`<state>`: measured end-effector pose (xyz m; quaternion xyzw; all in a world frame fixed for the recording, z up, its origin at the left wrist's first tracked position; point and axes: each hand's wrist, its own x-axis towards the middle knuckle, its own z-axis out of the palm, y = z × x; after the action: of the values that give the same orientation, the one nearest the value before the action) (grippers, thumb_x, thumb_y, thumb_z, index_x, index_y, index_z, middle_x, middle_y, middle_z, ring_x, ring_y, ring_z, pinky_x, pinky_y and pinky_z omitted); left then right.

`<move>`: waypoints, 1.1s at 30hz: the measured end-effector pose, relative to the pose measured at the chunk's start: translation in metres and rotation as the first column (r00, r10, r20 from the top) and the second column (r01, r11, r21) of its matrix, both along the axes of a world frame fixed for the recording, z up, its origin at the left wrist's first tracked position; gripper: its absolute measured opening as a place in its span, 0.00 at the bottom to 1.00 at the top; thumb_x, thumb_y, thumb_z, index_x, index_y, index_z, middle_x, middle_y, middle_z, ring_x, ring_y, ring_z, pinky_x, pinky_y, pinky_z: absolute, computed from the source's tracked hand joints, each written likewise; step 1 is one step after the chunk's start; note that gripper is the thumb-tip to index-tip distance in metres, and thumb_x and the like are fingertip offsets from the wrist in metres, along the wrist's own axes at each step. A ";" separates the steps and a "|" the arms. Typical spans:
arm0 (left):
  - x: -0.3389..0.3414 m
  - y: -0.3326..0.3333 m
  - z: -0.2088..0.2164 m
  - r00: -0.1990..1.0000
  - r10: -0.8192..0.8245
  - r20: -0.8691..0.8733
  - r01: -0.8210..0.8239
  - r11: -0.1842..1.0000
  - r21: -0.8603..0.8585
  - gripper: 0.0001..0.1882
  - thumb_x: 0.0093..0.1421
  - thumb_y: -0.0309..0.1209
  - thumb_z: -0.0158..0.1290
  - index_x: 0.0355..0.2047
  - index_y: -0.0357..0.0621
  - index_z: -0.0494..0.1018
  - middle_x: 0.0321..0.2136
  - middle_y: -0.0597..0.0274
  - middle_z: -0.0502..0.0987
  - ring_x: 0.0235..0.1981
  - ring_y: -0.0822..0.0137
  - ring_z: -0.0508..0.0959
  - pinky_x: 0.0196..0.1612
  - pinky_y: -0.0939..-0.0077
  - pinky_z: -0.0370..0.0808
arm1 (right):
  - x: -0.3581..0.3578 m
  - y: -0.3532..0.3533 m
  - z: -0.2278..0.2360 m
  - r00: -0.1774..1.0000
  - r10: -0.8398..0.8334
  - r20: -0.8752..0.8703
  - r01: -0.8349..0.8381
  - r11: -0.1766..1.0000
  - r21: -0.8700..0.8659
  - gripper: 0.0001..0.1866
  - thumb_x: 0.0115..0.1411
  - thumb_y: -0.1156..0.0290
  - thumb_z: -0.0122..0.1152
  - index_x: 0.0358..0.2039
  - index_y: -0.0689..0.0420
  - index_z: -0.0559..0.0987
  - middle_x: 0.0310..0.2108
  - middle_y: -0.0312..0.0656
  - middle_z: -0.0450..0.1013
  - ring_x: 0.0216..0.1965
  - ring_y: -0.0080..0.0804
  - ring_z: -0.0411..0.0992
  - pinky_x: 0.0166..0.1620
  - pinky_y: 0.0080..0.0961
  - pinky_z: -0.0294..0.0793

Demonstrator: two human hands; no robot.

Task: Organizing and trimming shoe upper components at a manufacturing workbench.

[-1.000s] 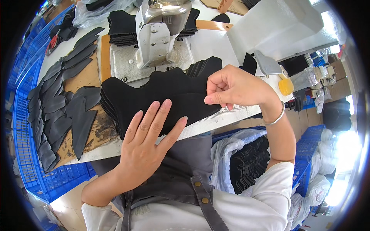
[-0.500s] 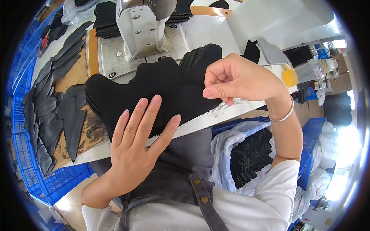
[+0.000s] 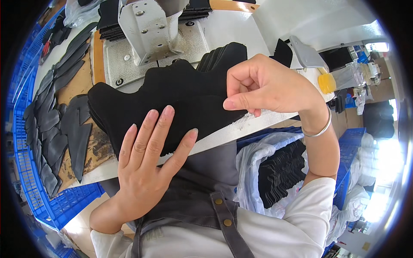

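Black cloth in a stack [image 3: 180, 86], scalloped along its far edge, lies beneath both hands at the near side of the white surface [image 3: 230, 30]. Right hand [image 3: 271, 88]: fingers curled inward, thumb tip on or just above the top ply near the stack's right end. Cannot tell whether this grip is closed on cloth. Left hand [image 3: 144, 174]: palm down, grip open, fingers spread; fingertips rest on the near left part of the stack, thumb apart from the fingers. Metal bangle [image 3: 319, 129] on right wrist.

Ruler strip [image 3: 219, 136] runs along the near edge of the surface, partly covered by the stack. Beyond the stack: metal plate [image 3: 116, 60] with screws, machine head [image 3: 146, 34] above it. Second black stack [image 3: 111, 19] behind, upper left.

Left: dark pointed pieces [image 3: 79, 144] overlap on a brown board [image 3: 71, 92]; blue crate [image 3: 79, 202] below that side. Right: single black piece [image 3: 282, 52] beside a grey bracket [image 3: 304, 50]; bottle [image 3: 346, 77] lying tilted, yellow cap [image 3: 327, 83] toward the stack.

Lower right: whitish plastic bag [image 3: 246, 172] around wavy-edged black pieces [image 3: 279, 174]. Grey apron [image 3: 185, 202] over white clothing, nearest the camera.
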<state>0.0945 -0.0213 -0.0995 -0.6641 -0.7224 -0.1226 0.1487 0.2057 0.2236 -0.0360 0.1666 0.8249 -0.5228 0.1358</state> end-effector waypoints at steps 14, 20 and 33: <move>-0.001 0.000 0.003 1.000 -0.021 0.023 0.021 1.000 -0.007 0.25 0.53 0.29 0.47 0.53 0.61 0.71 0.58 0.54 0.67 0.59 0.58 0.67 0.59 0.64 0.61 | 0.001 -0.005 0.002 1.000 -0.005 0.008 0.005 0.996 0.092 0.12 0.56 0.67 0.64 0.23 0.61 0.75 0.14 0.34 0.70 0.15 0.17 0.68 0.20 0.15 0.66; -0.002 -0.001 0.004 0.999 -0.030 0.034 0.030 1.000 -0.010 0.27 0.52 0.27 0.46 0.54 0.60 0.70 0.58 0.53 0.66 0.59 0.58 0.67 0.59 0.64 0.61 | 0.000 -0.007 0.002 1.000 -0.010 0.017 0.009 0.995 0.101 0.12 0.56 0.67 0.64 0.23 0.61 0.74 0.15 0.35 0.71 0.16 0.18 0.69 0.20 0.16 0.66; -0.012 0.004 0.023 0.983 -0.085 0.165 0.084 0.996 0.011 0.38 0.41 0.37 0.62 0.54 0.38 0.67 0.54 0.53 0.68 0.54 0.57 0.69 0.54 0.64 0.66 | 0.011 -0.030 -0.003 0.970 -0.024 -0.243 0.158 0.819 0.552 0.12 0.50 0.70 0.68 0.24 0.60 0.71 0.13 0.37 0.67 0.16 0.22 0.66 0.22 0.19 0.63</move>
<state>0.0830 -0.0175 -0.0769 -0.6814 -0.7032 -0.1848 0.0842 0.2166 0.1938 -0.0395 0.1787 0.9438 -0.2754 -0.0394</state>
